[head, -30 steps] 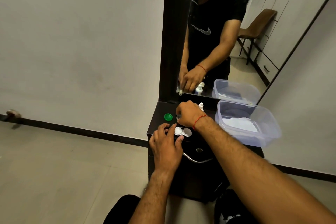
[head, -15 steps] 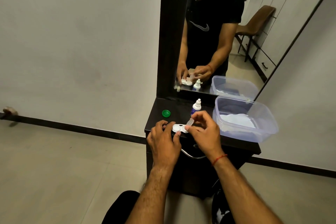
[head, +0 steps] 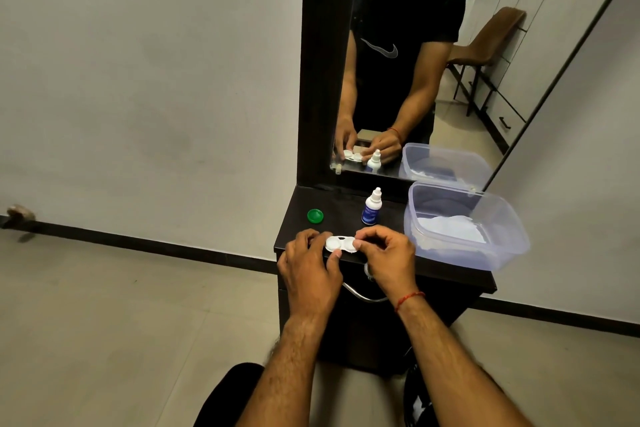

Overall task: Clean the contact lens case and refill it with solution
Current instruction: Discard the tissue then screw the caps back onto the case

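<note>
— Comparing against the frame half a second back: what has changed?
— The right hand (head: 388,256) has come down onto the contact lens case (head: 341,243). Its fingers (head: 362,236) now pinch the case's right end; earlier they held a small clear piece above it. The left hand (head: 311,270) is unchanged, fingers curled round the left end.
— Case location?
— At the near edge of the counter (head: 339,208), between both hands. Whether it rests on the top cannot be told.
— Materials and shapes?
— Case: white plastic, two round wells joined side by side. Solution bottle (head: 372,207), beyond the case: small, upright, white tapered nozzle, blue label. Green cap (head: 315,215), far left: round, flat. Plastic container (head: 460,256), right: translucent, rounded corners, holding crumpled white cloth (head: 450,229). Counter: dark, matte.
</note>
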